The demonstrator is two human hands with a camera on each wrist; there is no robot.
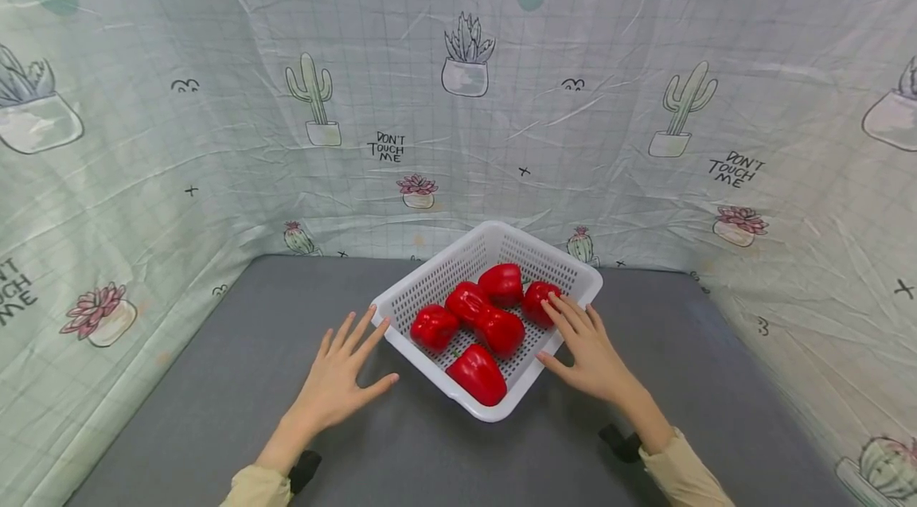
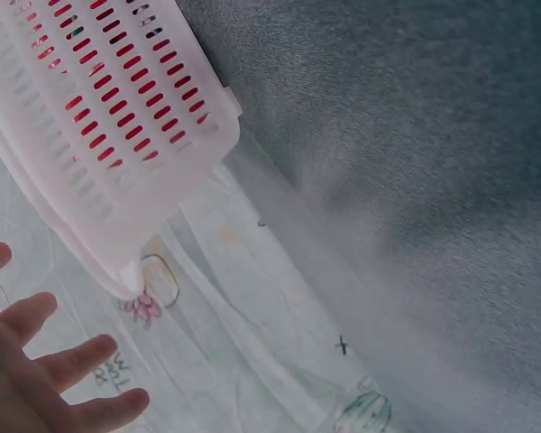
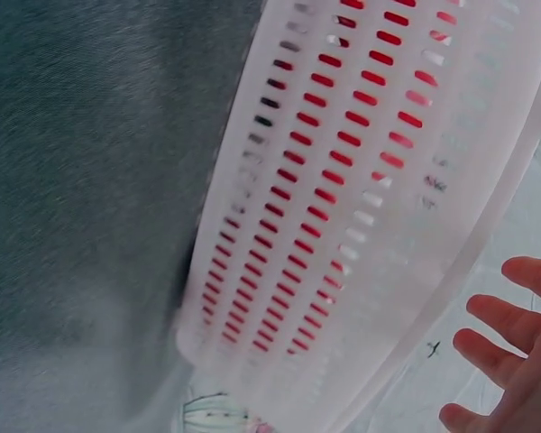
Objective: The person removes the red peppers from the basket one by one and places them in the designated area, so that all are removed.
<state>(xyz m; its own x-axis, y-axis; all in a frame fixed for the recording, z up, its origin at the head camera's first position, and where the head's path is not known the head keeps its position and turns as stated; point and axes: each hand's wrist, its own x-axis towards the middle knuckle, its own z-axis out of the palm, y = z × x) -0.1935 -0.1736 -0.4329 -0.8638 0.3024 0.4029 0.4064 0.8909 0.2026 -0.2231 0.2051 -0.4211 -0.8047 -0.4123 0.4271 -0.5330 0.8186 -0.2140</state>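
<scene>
Several glossy red bell peppers lie in a white perforated plastic basket (image 1: 591,278), which stands at an angle on the table. One pepper (image 1: 478,376) is in the front corner, another (image 1: 434,328) at the left. My left hand (image 1: 333,384), fingers spread, hovers by the basket's left corner; its fingertips come close to the rim, and contact is unclear. Over the right side my right hand (image 1: 591,356) reaches with spread fingers, its fingertips overlapping the right-hand pepper (image 1: 536,302) in the head view. Both wrist views show the hands apart from the basket wall (image 2: 144,194).
The dark grey tabletop (image 1: 215,380) extends around the basket. Behind it and at both sides hangs a pale curtain (image 1: 501,133) printed with cacti and lettering. Dark straps (image 1: 304,469) sit at the wrists, beside beige sleeves (image 1: 680,467).
</scene>
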